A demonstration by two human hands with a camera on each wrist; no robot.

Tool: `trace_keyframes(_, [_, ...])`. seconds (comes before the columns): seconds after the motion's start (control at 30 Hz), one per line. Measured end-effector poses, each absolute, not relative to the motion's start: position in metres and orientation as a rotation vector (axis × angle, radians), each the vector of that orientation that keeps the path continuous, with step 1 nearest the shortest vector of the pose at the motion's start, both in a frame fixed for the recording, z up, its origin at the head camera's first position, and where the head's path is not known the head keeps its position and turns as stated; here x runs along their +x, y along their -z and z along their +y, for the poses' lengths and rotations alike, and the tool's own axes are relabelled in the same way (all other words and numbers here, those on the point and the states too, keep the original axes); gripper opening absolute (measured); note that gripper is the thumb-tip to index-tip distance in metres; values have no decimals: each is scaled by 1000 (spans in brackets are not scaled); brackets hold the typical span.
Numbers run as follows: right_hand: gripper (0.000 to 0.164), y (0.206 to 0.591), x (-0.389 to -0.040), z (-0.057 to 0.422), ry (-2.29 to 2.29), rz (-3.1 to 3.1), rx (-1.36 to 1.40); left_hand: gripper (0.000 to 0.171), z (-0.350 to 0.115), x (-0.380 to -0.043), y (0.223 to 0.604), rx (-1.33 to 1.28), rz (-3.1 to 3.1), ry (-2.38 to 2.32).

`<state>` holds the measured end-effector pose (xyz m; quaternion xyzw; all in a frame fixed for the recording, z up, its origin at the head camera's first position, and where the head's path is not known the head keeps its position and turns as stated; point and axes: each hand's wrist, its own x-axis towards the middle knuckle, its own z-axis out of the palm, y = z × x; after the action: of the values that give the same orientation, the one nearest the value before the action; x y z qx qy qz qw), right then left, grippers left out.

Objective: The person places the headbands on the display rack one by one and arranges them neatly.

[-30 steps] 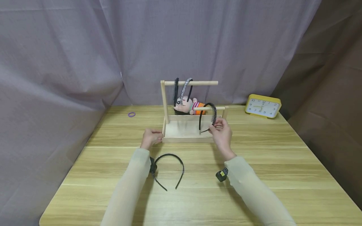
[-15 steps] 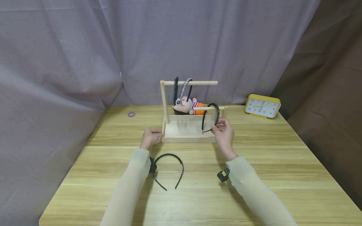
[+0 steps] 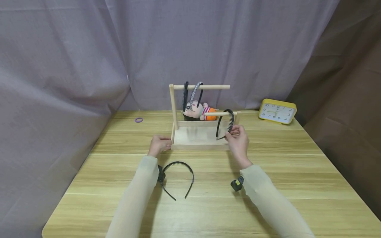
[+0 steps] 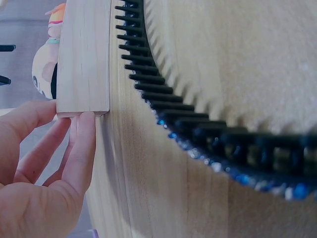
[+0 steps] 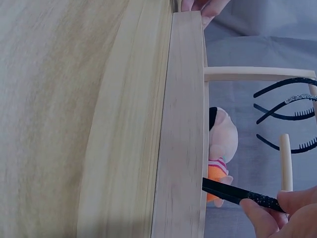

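A wooden headband rack (image 3: pixel 203 147) with a tray base and two horizontal bars stands at the table's middle. My left hand (image 3: pixel 159 145) grips the tray's front left corner; in the left wrist view its fingertips (image 4: pixel 87 119) touch the wooden end. My right hand (image 3: pixel 238 140) pinches one side of a black toothed headband (image 3: pixel 231 119), whose arch hangs over the lower bar (image 3: pixel 212 114) near its right post. On the upper bar (image 3: pixel 215 87) hang a black headband (image 3: pixel 185 96) and a silver glittery headband (image 3: pixel 194 92). Another black toothed headband (image 3: pixel 191 175), with blue and clear stones, lies on the table in front.
A plush doll (image 3: pixel 194 110) lies behind the rack. To the right, a yellow clock (image 3: pixel 277 111) stands at the table's back edge. A purple ring (image 3: pixel 138 120) lies at the back left. Grey curtains (image 3: pixel 190 43) hang behind the table.
My right hand has moved slightly right, shifting the black headband along the lower bar toward its post. The left hand stays at the rack's corner.
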<state>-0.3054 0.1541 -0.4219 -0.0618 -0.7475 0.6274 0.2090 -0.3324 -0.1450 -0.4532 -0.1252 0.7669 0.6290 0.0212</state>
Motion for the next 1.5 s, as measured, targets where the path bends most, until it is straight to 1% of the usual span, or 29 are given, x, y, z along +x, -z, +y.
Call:
trace_keyframes(0.87, [21, 421, -310, 165, -1577, -2204, -240, 31, -144, -330, 452, -385, 2391, -1948])
trace_keyframes(0.97, [26, 422, -310, 166, -1599, -2219, -237, 31, -144, -329, 452, -389, 2395, -1943])
trace_keyframes(1.23, [48, 427, -307, 170, -1650, -2215, -264, 31, -144, -329, 451, -394, 2403, -1923])
trace_keyframes(1.37, [52, 426, -305, 171, -1654, -2213, -284, 30, -144, -329, 451, -387, 2397, -1940])
trace_keyframes(1.5, [52, 425, -302, 172, -1668, -2222, -287, 30, -143, -329, 450, -387, 2385, -1956])
